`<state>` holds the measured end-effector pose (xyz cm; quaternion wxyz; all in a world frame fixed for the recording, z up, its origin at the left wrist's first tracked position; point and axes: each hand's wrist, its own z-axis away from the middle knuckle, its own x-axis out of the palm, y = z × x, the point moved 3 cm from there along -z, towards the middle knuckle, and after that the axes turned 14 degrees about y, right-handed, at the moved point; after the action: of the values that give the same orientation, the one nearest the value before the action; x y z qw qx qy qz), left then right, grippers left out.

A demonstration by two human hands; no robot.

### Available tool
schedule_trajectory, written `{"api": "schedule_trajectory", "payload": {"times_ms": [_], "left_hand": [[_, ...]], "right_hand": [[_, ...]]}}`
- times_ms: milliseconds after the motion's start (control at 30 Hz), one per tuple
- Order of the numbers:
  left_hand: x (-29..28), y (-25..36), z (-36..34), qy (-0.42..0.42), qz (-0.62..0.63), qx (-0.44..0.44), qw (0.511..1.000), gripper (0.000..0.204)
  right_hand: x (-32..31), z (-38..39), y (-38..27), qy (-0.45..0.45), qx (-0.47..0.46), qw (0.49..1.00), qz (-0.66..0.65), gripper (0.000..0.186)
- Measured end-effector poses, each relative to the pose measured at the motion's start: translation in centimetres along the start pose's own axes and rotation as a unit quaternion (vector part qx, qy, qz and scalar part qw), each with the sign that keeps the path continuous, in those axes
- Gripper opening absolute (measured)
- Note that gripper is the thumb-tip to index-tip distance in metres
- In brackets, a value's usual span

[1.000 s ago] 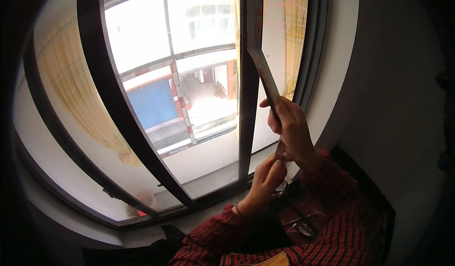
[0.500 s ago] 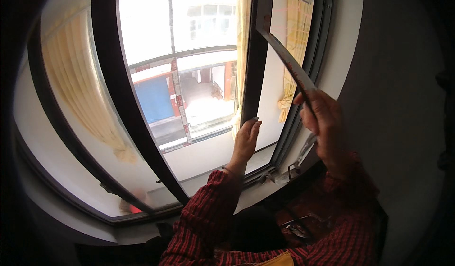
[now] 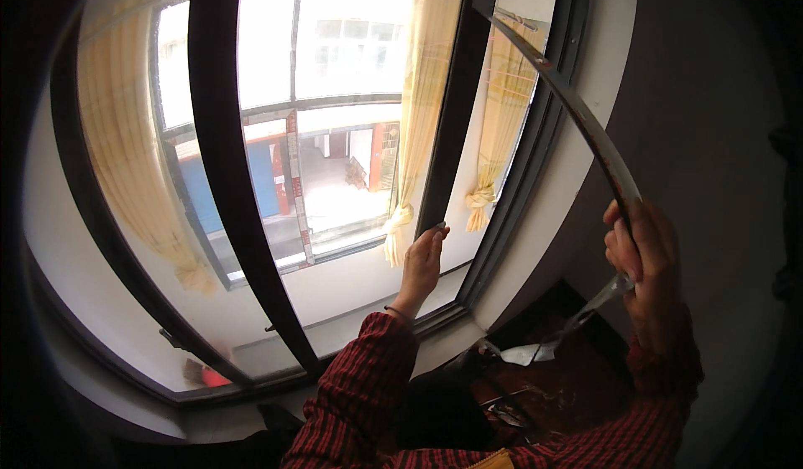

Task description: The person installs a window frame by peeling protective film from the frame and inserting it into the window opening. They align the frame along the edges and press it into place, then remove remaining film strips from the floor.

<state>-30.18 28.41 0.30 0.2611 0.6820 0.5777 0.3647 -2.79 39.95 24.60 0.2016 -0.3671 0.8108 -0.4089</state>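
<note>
In front of me stands a dark window sash post point(image 3: 456, 109). My left hand point(image 3: 424, 260) is closed against its lower part, thumb and fingers at the edge; something small and greyish shows at the fingertips, too small to name. To the right, my right hand point(image 3: 648, 256) is closed on the end of a long strip of protective film point(image 3: 577, 105). The strip runs taut, slightly bowed, from that hand up to the post, where it is still joined near the top. A crumpled clear tail of film point(image 3: 585, 314) hangs below my right hand.
Other dark frame members point(image 3: 217, 135) and glass panes lie to the left. Beyond the glass are tied yellow curtains point(image 3: 489, 126) and a second window. A grey wall point(image 3: 711, 135) stands at the right. A dark reddish surface point(image 3: 577, 385) holding small items lies below.
My right hand has moved right and down, and a longer length of film now stretches from the post. My left hand stays on the post. The view has shifted slightly.
</note>
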Motion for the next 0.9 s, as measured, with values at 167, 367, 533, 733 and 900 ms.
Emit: {"api": "schedule_trajectory", "payload": {"times_ms": [167,367,533,733,900], "left_hand": [[-0.1,-0.4,-0.1,-0.014,-0.011,-0.033,0.999,0.036],[-0.1,-0.5,-0.2,-0.003,-0.021,-0.031,0.999,0.036],[0.2,-1.2,-0.2,0.008,-0.009,-0.047,0.999,0.037],[0.2,-1.0,-0.3,0.014,-0.005,-0.042,0.999,0.038],[0.4,-1.6,-0.1,0.022,0.012,-0.054,0.998,0.037]], "right_hand": [[-1.9,2.0,-0.9,0.026,-0.031,0.999,0.035,0.032],[-4.1,4.1,-2.6,0.083,-0.043,0.994,0.052,0.032],[-5.5,5.5,-3.6,0.091,-0.022,0.995,0.033,0.033],[-7.2,7.3,-4.6,0.095,-0.041,0.995,0.004,0.03],[-7.5,8.4,-5.5,0.068,-0.053,0.996,-0.024,0.028]]}}
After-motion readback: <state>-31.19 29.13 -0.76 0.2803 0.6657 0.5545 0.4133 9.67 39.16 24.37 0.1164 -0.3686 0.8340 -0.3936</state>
